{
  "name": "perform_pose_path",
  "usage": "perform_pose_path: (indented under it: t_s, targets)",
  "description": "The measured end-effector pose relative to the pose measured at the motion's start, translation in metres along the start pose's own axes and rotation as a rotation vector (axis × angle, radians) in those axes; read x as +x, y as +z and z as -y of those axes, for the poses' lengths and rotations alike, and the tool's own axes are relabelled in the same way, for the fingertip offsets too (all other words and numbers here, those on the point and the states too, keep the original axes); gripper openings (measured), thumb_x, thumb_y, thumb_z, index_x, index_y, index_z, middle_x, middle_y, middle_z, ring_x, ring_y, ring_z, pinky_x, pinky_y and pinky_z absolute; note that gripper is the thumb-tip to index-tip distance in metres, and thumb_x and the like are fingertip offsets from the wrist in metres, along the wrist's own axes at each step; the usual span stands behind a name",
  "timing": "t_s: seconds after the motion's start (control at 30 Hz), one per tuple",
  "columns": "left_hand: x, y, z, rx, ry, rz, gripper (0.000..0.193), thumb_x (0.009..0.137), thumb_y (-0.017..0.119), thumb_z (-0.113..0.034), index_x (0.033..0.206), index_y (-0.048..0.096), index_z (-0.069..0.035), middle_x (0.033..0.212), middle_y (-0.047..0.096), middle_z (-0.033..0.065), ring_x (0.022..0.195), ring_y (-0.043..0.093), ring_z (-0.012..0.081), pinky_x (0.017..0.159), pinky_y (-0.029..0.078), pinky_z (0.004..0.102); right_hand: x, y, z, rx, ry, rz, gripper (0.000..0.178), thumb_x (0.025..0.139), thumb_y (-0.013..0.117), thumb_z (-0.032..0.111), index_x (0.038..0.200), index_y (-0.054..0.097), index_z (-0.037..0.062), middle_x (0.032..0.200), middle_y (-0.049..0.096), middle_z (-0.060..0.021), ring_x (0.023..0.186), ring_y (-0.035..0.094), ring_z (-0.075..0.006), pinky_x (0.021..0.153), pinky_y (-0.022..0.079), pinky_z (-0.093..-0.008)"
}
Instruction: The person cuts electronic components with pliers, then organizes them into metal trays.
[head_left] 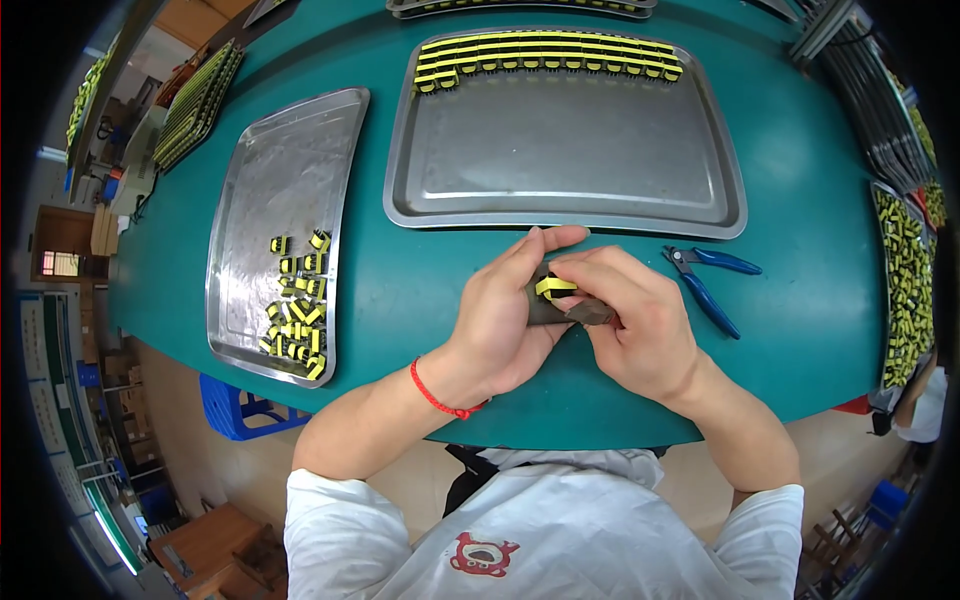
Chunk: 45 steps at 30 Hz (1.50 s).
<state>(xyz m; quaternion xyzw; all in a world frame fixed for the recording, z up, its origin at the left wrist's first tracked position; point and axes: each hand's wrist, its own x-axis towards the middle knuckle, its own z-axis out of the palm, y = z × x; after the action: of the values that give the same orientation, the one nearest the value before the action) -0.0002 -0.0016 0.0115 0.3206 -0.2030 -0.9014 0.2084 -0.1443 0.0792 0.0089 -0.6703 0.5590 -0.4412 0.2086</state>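
Note:
In front of me, above the table's near half, my two hands meet around one small yellow-and-black transformer (pixel 556 287). The fingers of my right hand (pixel 645 325) are closed on it from the right. My left hand (pixel 500 310), with a red cord at its wrist, curls around a grey-brown, cloth-like piece (pixel 545 309) lying against the part. A darker fold of similar material shows beneath the right fingers. Some fingertips are hidden. Just right of my right hand, blue-handled flush cutters (pixel 712 283) lie with their handles apart.
Beyond my hands, a large metal tray (pixel 560 150) carries neat rows of similar parts along its far side. A narrower tray (pixel 290 170) at left holds a loose pile. More parts fill a tray (pixel 905 290) at the right edge. A blue stool (pixel 240 408) stands below the table.

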Motion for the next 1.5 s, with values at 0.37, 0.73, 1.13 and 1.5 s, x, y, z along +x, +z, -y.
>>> perform_pose_path:
  t_s: [0.37,0.73,1.13,1.5]
  targets:
    - [0.0,-0.001,-0.005,-0.014,0.023,0.037,0.04,0.102,0.051,-0.031,0.131,0.046,-0.003,0.116,0.06,0.0129,0.104,0.059,0.0229,0.096,0.047,0.0399,0.004,-0.007,0.008,0.337,0.223,-0.028,0.027,0.091,0.06,-0.005,0.117,0.061,-0.0042,0.099,0.067,-0.0135,0.088,0.068,-0.018,0.073,0.056,-0.0263]
    - [-0.01,-0.007,0.001,0.735,0.898,0.232,0.054,0.089,0.054,0.012,0.139,0.035,0.002,0.122,0.06,0.0201,0.122,0.057,0.0342,0.113,0.035,0.0495,-0.013,-0.003,0.006,0.589,0.374,-0.185,0.014,0.097,0.056,0.004,0.11,0.055,-0.0002,0.088,0.061,-0.0057,0.079,0.059,-0.0099,0.071,0.051,-0.0249]
    - [-0.005,-0.01,-0.001,1.098,1.205,0.283,0.059,0.086,0.052,0.015,0.141,0.035,0.002,0.114,0.064,0.0213,0.12,0.06,0.0355,0.117,0.023,0.0557,-0.022,0.006,0.006,0.807,0.352,0.112,0.046,0.086,0.067,-0.007,0.128,0.047,-0.004,0.118,0.061,-0.014,0.104,0.064,-0.0162,0.081,0.056,-0.0257]
    - [-0.011,-0.011,-0.001,1.229,1.157,0.244,0.062,0.083,0.053,0.01,0.143,0.04,0.003,0.126,0.061,0.0239,0.127,0.055,0.0346,0.118,0.009,0.0577,-0.023,0.012,0.005,0.884,0.41,0.045,0.041,0.084,0.069,-0.005,0.122,0.055,-0.0045,0.109,0.064,-0.0091,0.092,0.065,-0.0133,0.075,0.054,-0.0254]
